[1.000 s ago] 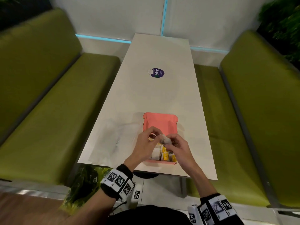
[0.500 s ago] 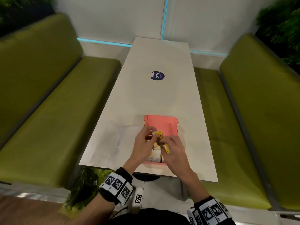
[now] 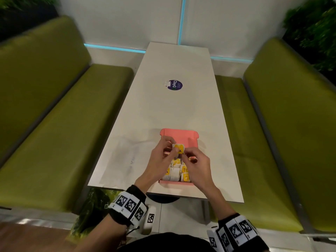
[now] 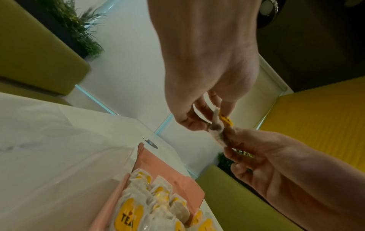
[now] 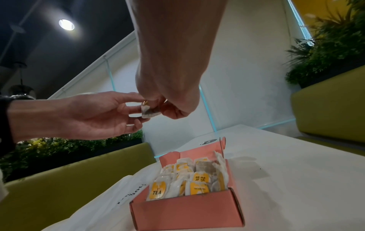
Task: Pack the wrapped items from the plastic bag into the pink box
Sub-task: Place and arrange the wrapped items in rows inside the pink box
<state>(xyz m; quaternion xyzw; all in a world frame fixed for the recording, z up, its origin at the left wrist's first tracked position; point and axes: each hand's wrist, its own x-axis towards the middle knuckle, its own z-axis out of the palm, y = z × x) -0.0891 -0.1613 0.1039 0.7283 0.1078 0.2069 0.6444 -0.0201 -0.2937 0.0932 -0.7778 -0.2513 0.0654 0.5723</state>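
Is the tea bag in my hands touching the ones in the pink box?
Apart. The right wrist view shows the held tea bag well above the packed tea bags, with wall visible between them.

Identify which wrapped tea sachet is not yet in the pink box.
The wrapped sachet pinched between the left hand and right hand, held above the pink box. The other sachets stand packed inside the box.

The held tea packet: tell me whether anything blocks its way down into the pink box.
Nothing visible does. The left hand and right hand pinch the tea packet in the air above the pink box, whose lid is folded back. Only the packed packets crowd the inside, leaving little room.
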